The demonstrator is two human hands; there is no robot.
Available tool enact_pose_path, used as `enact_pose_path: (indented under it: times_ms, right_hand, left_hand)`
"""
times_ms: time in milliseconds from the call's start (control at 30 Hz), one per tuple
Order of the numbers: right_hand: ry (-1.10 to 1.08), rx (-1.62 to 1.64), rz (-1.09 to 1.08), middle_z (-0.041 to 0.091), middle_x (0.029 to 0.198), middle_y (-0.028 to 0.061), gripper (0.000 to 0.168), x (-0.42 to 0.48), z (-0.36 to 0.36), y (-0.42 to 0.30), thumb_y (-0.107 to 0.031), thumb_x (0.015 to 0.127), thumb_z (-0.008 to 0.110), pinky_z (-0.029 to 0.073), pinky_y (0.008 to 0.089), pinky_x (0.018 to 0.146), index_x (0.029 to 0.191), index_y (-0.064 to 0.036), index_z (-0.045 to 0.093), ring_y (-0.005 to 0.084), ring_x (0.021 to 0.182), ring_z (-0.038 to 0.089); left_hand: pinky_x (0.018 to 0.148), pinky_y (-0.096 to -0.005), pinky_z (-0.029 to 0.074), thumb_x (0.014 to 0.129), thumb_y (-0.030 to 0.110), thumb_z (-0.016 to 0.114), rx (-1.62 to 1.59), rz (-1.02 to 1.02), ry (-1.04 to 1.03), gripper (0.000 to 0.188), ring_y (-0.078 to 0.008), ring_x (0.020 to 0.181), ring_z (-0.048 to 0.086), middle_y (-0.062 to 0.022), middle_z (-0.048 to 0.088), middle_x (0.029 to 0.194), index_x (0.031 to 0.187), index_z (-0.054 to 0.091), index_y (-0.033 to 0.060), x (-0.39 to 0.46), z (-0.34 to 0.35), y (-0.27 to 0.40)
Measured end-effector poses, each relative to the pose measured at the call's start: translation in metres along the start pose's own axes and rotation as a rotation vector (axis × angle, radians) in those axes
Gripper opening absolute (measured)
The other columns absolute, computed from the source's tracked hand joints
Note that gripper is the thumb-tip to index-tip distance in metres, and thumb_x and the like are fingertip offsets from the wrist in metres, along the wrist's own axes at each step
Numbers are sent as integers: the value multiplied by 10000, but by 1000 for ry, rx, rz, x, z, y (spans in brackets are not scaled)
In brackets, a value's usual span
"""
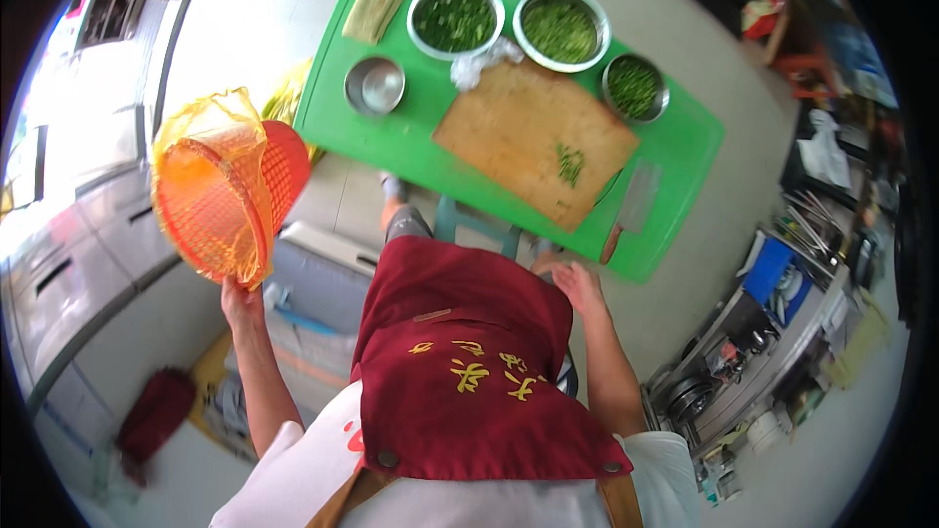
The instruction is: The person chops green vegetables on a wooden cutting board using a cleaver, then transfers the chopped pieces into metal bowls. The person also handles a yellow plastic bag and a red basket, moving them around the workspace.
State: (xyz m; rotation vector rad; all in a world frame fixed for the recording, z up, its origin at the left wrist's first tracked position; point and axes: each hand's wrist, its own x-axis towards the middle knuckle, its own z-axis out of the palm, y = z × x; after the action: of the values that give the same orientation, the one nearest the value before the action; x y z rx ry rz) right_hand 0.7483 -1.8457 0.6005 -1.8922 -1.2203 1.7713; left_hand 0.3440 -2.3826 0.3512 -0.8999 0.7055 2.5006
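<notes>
My left hand [242, 302] grips the rim of a red plastic mesh basket [287, 174], tilted on its side to the left of the table. A translucent orange-yellow plastic bag [213, 117] lines the basket and folds over its rim. Beside the apron hangs my right hand [578, 286], loosely bent, with nothing seen in it. In front of me, a wooden cutting board [513, 128] lies on the green table [418, 150], with chopped green pieces [570, 164] on it. A cleaver [637, 202] rests right of the board, its wooden handle towards me.
Metal bowls of chopped greens [455, 18], [561, 29], [635, 88] line the table's far side. A metal bowl [375, 86], folded cloth [374, 7] and crumpled white plastic [484, 64] lie there too. A stool [469, 220] stands under the near edge; a cluttered metal counter [770, 337] is at right.
</notes>
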Motion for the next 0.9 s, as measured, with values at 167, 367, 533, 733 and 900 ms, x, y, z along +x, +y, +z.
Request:
enact_pose_path:
  times_ms: [167, 367, 533, 733, 900]
  right_hand:
    - [-103, 230, 288, 581, 1238, 216, 433, 42, 170, 188, -173, 985, 628, 572, 434, 951, 1329, 20, 447, 343, 1083, 648]
    - [-349, 768, 439, 541, 1340, 165, 387, 173, 46, 123, -134, 970, 663, 514, 490, 1042, 1315, -25, 524, 333, 1196, 583]
    - [-285, 783, 349, 585, 1326, 191, 363, 153, 62, 98, -155, 975, 665, 447, 518, 1124, 1272, 22, 557, 336, 1274, 534]
    - [-279, 762, 345, 624, 1291, 188, 336, 158, 52, 91, -180, 991, 642, 459, 515, 1119, 1247, 29, 581, 311, 1251, 576]
    - [-372, 769, 333, 639, 1263, 177, 304, 180, 51, 102, -163, 1004, 617, 488, 501, 1094, 1247, 17, 585, 306, 1226, 594]
  left_hand:
    - [1020, -459, 527, 1017, 67, 423, 184, -94, 301, 389, -321, 1239, 587, -185, 543, 1409, 1399, 458, 1, -5, -138, 150]
    - [1059, -495, 505, 1014, 65, 415, 288, 7, 350, 371, -339, 1241, 593, -201, 574, 1373, 1367, 476, -32, -178, 7, 46]
    - [1056, -475, 508, 985, 36, 454, 292, 39, 404, 357, -327, 1221, 607, -205, 598, 1329, 1322, 473, -79, -194, 59, 23]
    - [913, -410, 548, 942, 23, 497, 491, -41, 435, 251, -264, 1018, 636, -137, 629, 1135, 1184, 533, -36, -215, 52, -23]
    - [797, -350, 584, 935, 2, 516, 713, -25, 472, 197, -202, 895, 678, -80, 667, 1030, 1114, 598, 11, -226, 54, -69]
